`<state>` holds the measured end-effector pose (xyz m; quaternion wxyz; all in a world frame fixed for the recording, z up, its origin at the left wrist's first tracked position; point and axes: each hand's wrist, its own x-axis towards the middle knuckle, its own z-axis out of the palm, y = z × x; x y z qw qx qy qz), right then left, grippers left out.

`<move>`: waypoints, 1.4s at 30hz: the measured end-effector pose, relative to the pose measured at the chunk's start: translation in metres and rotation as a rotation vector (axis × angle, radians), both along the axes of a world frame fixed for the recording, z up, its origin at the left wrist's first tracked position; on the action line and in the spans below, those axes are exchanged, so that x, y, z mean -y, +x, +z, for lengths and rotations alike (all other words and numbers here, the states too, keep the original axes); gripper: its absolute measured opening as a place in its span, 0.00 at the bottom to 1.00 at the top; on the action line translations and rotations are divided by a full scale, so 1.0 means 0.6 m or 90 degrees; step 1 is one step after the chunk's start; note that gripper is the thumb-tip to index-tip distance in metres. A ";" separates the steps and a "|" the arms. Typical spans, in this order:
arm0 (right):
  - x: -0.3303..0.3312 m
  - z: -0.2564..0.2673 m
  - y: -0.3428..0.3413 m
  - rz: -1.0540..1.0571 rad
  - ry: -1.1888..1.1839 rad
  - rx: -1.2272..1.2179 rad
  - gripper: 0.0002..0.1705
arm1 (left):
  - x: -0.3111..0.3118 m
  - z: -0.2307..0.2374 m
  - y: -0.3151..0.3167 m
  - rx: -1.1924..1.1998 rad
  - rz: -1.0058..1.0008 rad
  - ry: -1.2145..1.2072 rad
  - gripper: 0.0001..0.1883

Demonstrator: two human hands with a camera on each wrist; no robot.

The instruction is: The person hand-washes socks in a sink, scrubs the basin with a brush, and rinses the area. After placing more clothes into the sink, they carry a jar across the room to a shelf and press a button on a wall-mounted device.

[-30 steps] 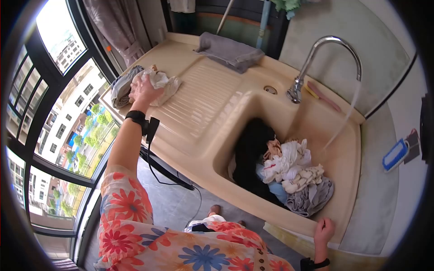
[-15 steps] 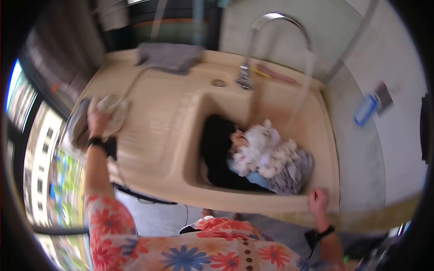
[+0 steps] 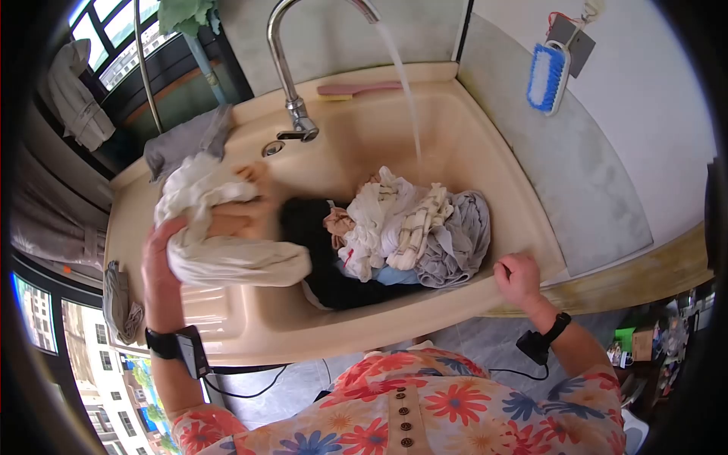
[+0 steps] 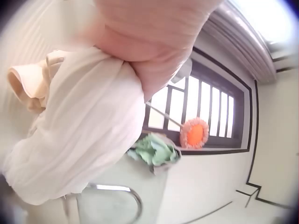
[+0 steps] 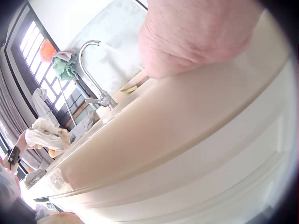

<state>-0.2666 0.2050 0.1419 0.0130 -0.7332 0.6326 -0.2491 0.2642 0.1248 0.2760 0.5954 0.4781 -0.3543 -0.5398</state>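
Note:
In the head view my left hand (image 3: 160, 262) grips a bundle of white and cream cloths (image 3: 239, 262), with a peach cloth (image 3: 233, 220) among them, above the sink unit's ribbed side. The left wrist view shows the white cloth (image 4: 88, 116) bunched under the palm. My right hand (image 3: 519, 279) rests as a fist on the front rim of the beige sink (image 3: 409, 318). A pile of wet-looking laundry (image 3: 387, 220) lies in the basin: white, grey, light blue, peach and black pieces. Water (image 3: 406, 83) runs from the curved chrome faucet (image 3: 278, 57) into the basin behind the pile.
A grey cloth (image 3: 189, 140) drapes over the back left edge, and another grey garment (image 3: 120, 303) lies at the left end. On the back ledge sits a pink-handled brush (image 3: 360, 89). A blue and white brush (image 3: 547, 76) hangs on the right wall.
My left hand has lifted the white and cream cloths off the left end of the drainboard and moved them right, towards the basin. The grey garment stayed behind. My right hand remains on the rim.

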 end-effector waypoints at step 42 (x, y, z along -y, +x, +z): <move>0.006 -0.078 -0.073 -0.029 0.032 0.004 0.08 | -0.239 -0.126 0.603 0.805 0.567 0.547 0.59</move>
